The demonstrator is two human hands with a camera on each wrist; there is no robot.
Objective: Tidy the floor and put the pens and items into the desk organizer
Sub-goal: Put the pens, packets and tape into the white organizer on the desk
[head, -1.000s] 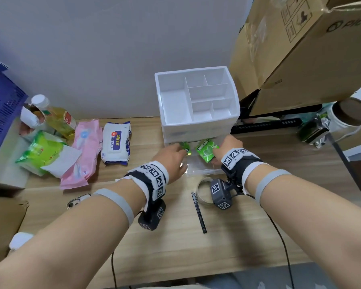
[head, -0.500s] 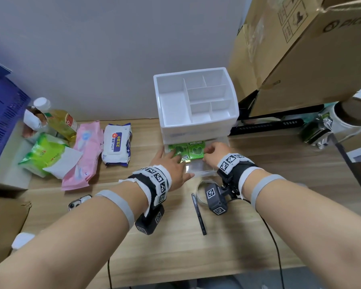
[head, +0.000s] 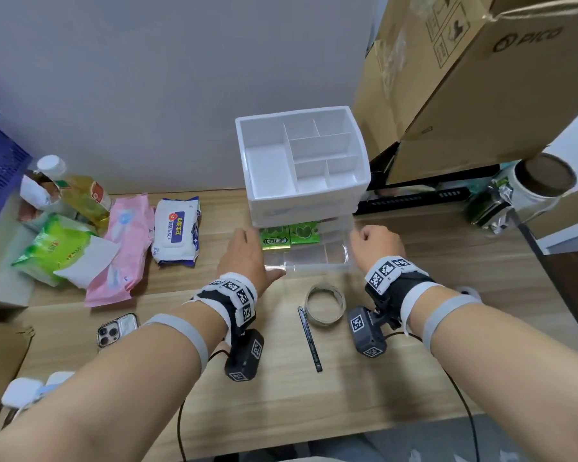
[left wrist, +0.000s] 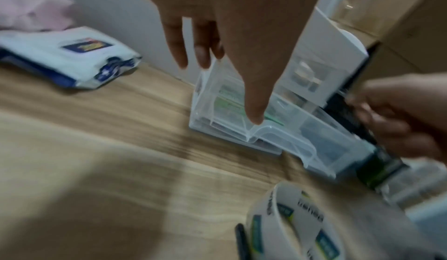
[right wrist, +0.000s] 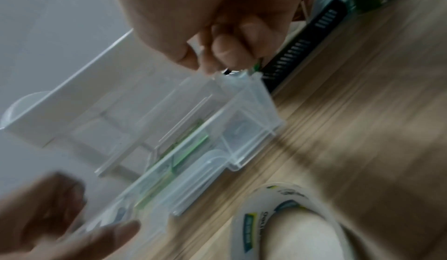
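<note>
The white plastic desk organizer [head: 302, 168] stood on the wooden surface [head: 281, 395] against the grey wall, its top compartments showing nothing inside. Its clear plastic drawer [head: 309, 258] was drawn partly out at the base. Two green gum packets [head: 289, 234] lay side by side in the drawer's rear portion, partly under the organizer body.

The left hand [head: 246, 256] was at the drawer's left front corner, fingers straight, thumb extended along the front edge; the left wrist view showed the fingers [left wrist: 200, 50] touching the drawer's left wall. The right hand [head: 376, 243] was at the drawer's right side, fingers curled; the right wrist view, though blurred, showed the fingertips [right wrist: 225, 50] pinching the drawer's right wall at its upper edge.

A roll of white printed tape [head: 324, 305] lay just in front of the drawer, between the two wrists. A black pen [head: 310, 338] lay beside it, nearer the person. To the left lay a white wet-wipe pack [head: 176, 231], a pink packet [head: 124, 251] and a smartphone [head: 117, 330].
</note>
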